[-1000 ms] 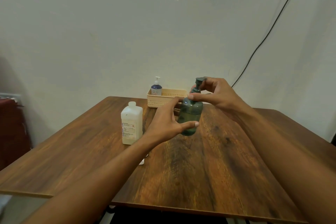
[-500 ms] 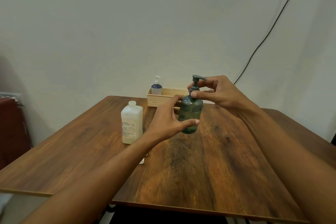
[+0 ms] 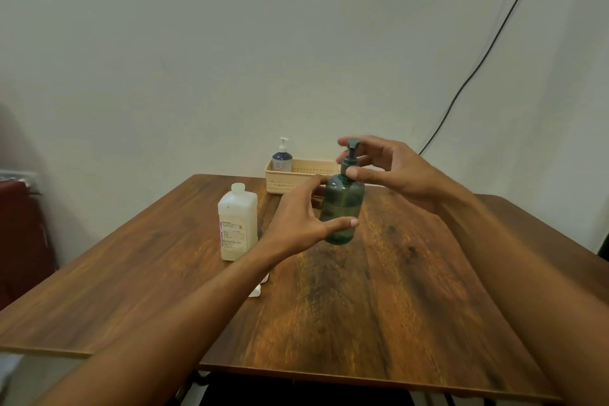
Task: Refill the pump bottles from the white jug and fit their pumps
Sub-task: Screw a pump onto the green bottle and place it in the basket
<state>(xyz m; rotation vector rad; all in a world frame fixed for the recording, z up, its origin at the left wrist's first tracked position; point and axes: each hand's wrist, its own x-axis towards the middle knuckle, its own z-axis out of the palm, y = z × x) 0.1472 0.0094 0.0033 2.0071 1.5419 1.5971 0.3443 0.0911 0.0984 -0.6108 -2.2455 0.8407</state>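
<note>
The pump (image 3: 350, 155) could go on crooked. If the right hand (image 3: 389, 171) turns it while it leans, the screw part may not catch, and soap could leak out later. The green bottle (image 3: 342, 208) could also slip or tip if the left hand (image 3: 296, 217) lets go too soon, because the turning pushes on it. The white jug (image 3: 238, 224) stands just beside the left arm, so a quick swing of that arm could knock it over. I cannot tell if the jug has its cap on. If it does not, a bump would spill it on the counter (image 3: 362, 306).

The left hand reaches out and wraps around the middle of the green bottle, with the thumb in front and the fingers behind. It holds the bottle upright over the middle of the counter. I cannot tell if the bottom touches the wood.

The right hand comes in from the right side and sits up high. Its thumb and fingers pinch the bottom ring of the pump, at the bottle's neck. The other fingers curve loosely around the pump's top.

A blue bottle (image 3: 282, 160) with a white pump stands in the basket (image 3: 290, 181) by the wall. A small white thing (image 3: 255, 290) lies on the counter, partly hidden by the left arm.
</note>
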